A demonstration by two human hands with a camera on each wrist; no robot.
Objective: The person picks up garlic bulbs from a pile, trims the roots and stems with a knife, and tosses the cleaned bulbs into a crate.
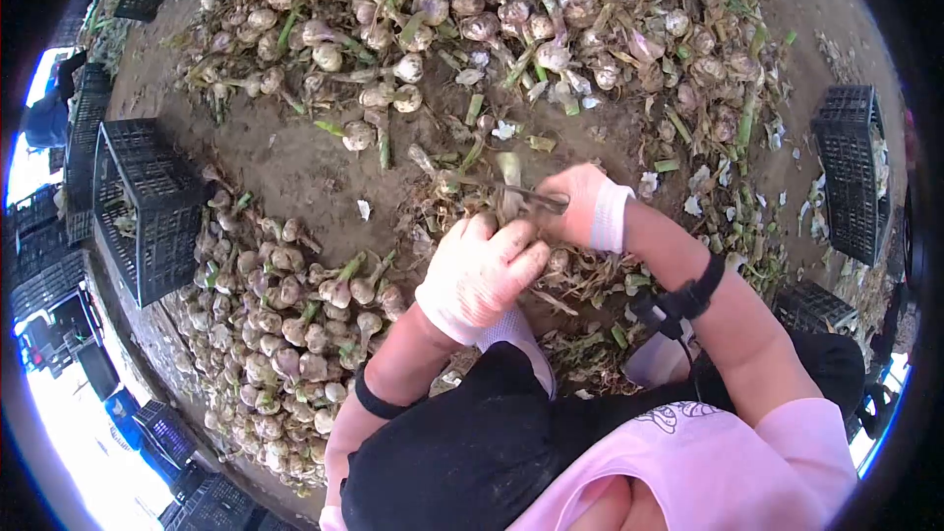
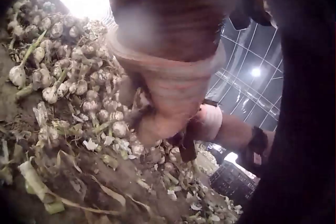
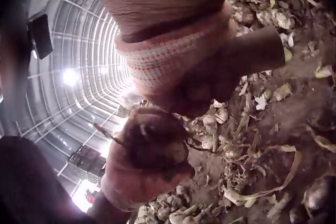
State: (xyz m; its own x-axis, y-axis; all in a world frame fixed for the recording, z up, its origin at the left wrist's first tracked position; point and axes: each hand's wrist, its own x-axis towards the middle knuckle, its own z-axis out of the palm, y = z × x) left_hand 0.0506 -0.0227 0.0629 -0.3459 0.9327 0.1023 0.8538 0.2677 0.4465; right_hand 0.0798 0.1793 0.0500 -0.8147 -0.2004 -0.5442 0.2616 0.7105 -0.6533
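In the head view my gloved left hand point(image 1: 477, 273) curls round a garlic bulb point(image 1: 510, 203), mostly hidden by the fingers. My gloved right hand point(image 1: 578, 205) grips a cutting tool with a dark metal blade point(image 1: 539, 199), which lies across the garlic at the left fingertips. The tool's thick round handle point(image 3: 262, 51) sticks out behind the right hand in the right wrist view. A pale green stem piece point(image 1: 509, 169) shows just beyond the blade. Both hands are close together, low over the ground between the shoes.
Loose garlic with stalks point(image 1: 472, 20) is heaped across the far ground. Another pile of trimmed bulbs point(image 1: 280, 344) lies at the left. Black plastic crates point(image 1: 147, 211) stand at the left, and another crate point(image 1: 852, 172) at the right. Cut stems and dry skins litter the dirt.
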